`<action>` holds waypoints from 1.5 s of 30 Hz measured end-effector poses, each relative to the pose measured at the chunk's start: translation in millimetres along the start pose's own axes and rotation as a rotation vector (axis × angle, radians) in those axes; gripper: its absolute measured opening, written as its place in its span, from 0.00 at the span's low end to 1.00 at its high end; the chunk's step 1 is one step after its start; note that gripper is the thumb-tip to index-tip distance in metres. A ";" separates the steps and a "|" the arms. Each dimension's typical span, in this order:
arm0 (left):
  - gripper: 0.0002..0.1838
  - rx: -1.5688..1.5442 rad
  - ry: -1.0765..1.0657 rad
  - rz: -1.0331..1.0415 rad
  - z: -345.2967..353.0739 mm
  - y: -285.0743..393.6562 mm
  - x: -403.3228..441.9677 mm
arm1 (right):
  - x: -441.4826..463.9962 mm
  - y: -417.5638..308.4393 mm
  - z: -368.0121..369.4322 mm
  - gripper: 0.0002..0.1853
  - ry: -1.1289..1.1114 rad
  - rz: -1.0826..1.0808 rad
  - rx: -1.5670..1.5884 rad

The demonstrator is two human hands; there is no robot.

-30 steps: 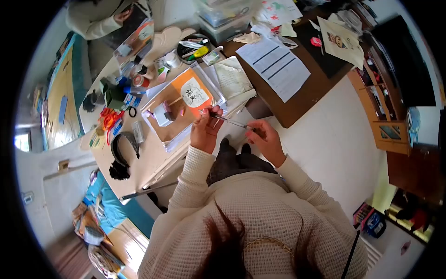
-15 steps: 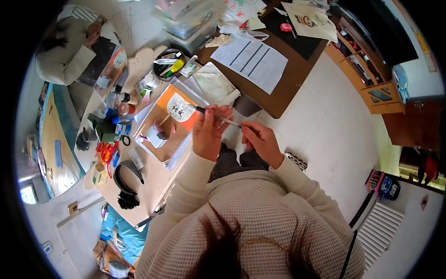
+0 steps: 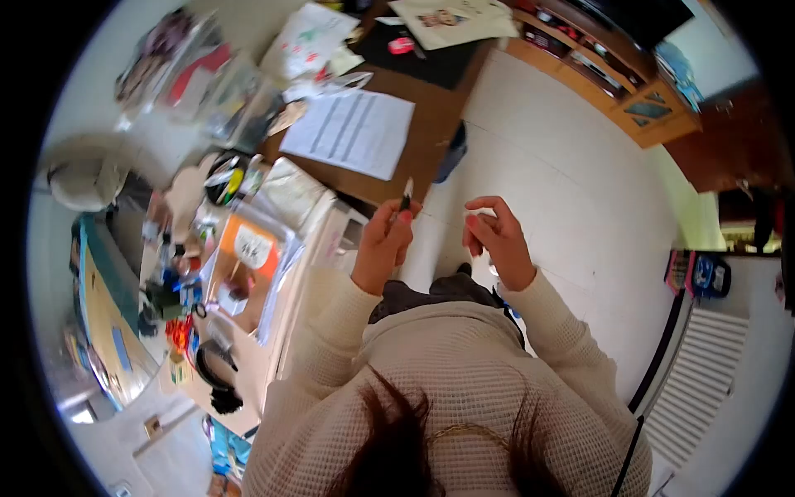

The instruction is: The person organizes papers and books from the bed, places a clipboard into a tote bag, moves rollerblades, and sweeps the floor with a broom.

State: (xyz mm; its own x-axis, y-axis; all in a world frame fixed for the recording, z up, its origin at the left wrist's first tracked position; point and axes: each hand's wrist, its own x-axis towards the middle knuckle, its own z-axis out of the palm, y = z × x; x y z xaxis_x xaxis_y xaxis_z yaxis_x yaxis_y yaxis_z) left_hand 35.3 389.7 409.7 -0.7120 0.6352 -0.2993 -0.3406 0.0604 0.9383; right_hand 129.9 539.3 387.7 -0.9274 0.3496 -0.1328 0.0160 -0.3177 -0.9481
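A slim dark pen-like tool with a pale, pointed upper end (image 3: pixel 407 192) stands up out of the fingers of my left hand (image 3: pixel 385 244), which is closed round it. My right hand (image 3: pixel 501 242) is raised to the right of it, apart from the tool, its fingers curled and the thumb near the fingertips; nothing shows between them. Left of my hands, an orange-covered book (image 3: pixel 255 248) with a white round label lies under a clear sheet on the pale table.
Cosmetics, red cord and a black headband (image 3: pixel 217 364) lie on the pale table (image 3: pixel 290 319). Beyond, the brown table (image 3: pixel 431 124) bears a printed sheet (image 3: pixel 352 132) and a cloth bag (image 3: pixel 455 21). Plastic boxes (image 3: pixel 236 103) stand at the back left, a radiator (image 3: pixel 700 381) at the right.
My right hand has let go of the tool and moved away to the right. In my left hand the tool has turned more upright. The view has swung to the right.
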 end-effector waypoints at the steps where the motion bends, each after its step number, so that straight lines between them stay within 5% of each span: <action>1: 0.11 0.115 -0.081 0.020 16.7 -8.3 5.9 | 1.6 -5.6 -18.5 0.08 0.037 -0.024 0.013; 5: 0.10 0.330 -0.298 0.036 74.5 -22.8 35.0 | 4.1 -12.2 -90.4 0.07 -0.004 -0.063 0.001; 13: 0.09 0.611 -0.309 0.056 154.7 -38.3 73.4 | 6.7 -21.1 -180.7 0.07 -0.003 -0.062 -0.023; 19: 0.10 0.784 -0.329 0.052 182.7 -37.2 98.2 | 23.3 -28.0 -213.4 0.08 -0.203 0.046 -0.182; 21: 0.10 0.931 -0.318 0.204 189.0 -37.7 110.6 | 33.0 -28.4 -219.6 0.08 -0.191 0.121 -0.154; 25: 0.10 0.861 -0.306 0.217 190.4 -43.6 138.3 | 58.4 -26.1 -224.3 0.07 -0.160 0.131 -0.099; 37: 0.10 0.640 -0.180 0.103 155.9 -2.9 315.3 | 263.7 -42.4 -238.6 0.08 -0.266 0.265 0.107; 41: 0.11 0.893 -0.066 0.328 136.7 22.3 379.0 | 336.3 -72.4 -253.3 0.11 -0.110 0.106 -0.001; 45: 0.10 0.783 0.017 0.471 142.0 45.7 442.5 | 397.3 -91.0 -280.5 0.11 0.055 0.139 0.202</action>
State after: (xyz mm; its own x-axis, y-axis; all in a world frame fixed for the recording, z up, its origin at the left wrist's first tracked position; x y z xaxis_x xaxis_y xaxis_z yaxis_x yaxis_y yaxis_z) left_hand -208.1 782.8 344.7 -0.6829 0.7155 0.1473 0.4969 0.3071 0.8117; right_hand -135.2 954.4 340.1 -0.8997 0.3356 -0.2790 0.0622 -0.5341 -0.8431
